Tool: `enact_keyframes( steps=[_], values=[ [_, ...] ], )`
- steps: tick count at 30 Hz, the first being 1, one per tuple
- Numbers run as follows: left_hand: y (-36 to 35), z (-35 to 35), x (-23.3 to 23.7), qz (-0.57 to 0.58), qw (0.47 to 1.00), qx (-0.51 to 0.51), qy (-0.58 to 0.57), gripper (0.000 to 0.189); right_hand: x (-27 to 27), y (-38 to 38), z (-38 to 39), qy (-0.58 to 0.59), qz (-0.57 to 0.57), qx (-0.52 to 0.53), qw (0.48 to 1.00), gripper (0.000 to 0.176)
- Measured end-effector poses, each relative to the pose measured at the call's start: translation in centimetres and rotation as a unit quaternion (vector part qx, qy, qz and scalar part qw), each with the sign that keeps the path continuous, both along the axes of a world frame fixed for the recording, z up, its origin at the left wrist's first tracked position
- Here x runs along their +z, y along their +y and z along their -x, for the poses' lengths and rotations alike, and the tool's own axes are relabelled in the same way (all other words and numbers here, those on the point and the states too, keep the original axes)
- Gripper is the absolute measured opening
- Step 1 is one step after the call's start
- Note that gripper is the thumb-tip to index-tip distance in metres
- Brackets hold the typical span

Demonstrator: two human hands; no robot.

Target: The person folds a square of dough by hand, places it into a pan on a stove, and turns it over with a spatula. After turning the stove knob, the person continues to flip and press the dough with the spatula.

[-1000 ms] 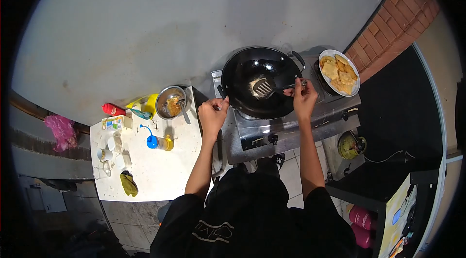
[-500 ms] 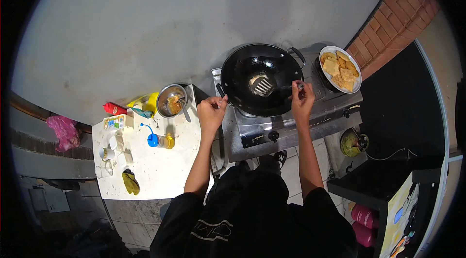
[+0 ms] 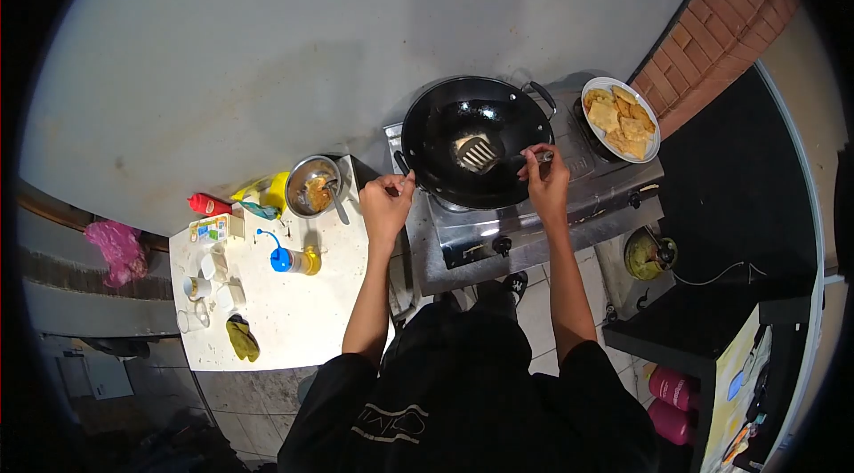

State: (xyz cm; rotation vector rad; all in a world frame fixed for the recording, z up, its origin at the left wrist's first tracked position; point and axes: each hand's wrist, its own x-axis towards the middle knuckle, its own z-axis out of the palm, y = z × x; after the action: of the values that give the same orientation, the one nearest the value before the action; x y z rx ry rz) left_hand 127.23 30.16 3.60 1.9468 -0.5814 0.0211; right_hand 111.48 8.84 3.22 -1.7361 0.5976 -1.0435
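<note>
A black wok (image 3: 436, 117) sits on the steel gas stove (image 3: 471, 226). My right hand (image 3: 548, 184) is closed around the handle of a slotted spatula (image 3: 479, 154), its head resting low in the wok over a small pale patch of food or oil. At the wok's left side handle, my left hand (image 3: 387, 206) is pinched shut, its fingertips against the handle's lower end. Right of the wok, a white plate (image 3: 656, 145) holds several flat golden fried pieces (image 3: 623, 121).
On the white table (image 3: 302, 322) at left stand a metal bowl (image 3: 299, 197) with a spoon, a blue-topped oil bottle (image 3: 294, 259), a red bottle (image 3: 210, 204), white cups and a green cloth (image 3: 241, 339). A stone mortar (image 3: 642, 255) sits right of the stove.
The spatula head has shifted slightly left in the wok with my right hand. My left hand stays at the wok's handle. The whole view has tilted a little.
</note>
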Motion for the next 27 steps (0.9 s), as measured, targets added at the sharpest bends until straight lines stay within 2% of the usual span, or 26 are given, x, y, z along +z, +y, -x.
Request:
enact_keyframes(
  steps=[5, 11, 27],
  values=[
    [0.0, -0.2, -0.5, -0.022, 1.000, 0.005, 0.009, 0.028, 0.8, 0.4, 0.2, 0.034, -0.021, 0.015, 0.999, 0.014],
    [0.0, 0.1, 0.2, -0.022, 1.000, -0.001, 0.010, 0.027, 0.3, -0.2, 0.4, 0.010, -0.013, -0.010, 1.000, 0.018],
    [-0.1, -0.2, -0.7, -0.009, 1.000, 0.003, -0.010, 0.028, 0.4, -0.7, 0.9, -0.003, -0.022, 0.022, 1.000, 0.015]
  ],
)
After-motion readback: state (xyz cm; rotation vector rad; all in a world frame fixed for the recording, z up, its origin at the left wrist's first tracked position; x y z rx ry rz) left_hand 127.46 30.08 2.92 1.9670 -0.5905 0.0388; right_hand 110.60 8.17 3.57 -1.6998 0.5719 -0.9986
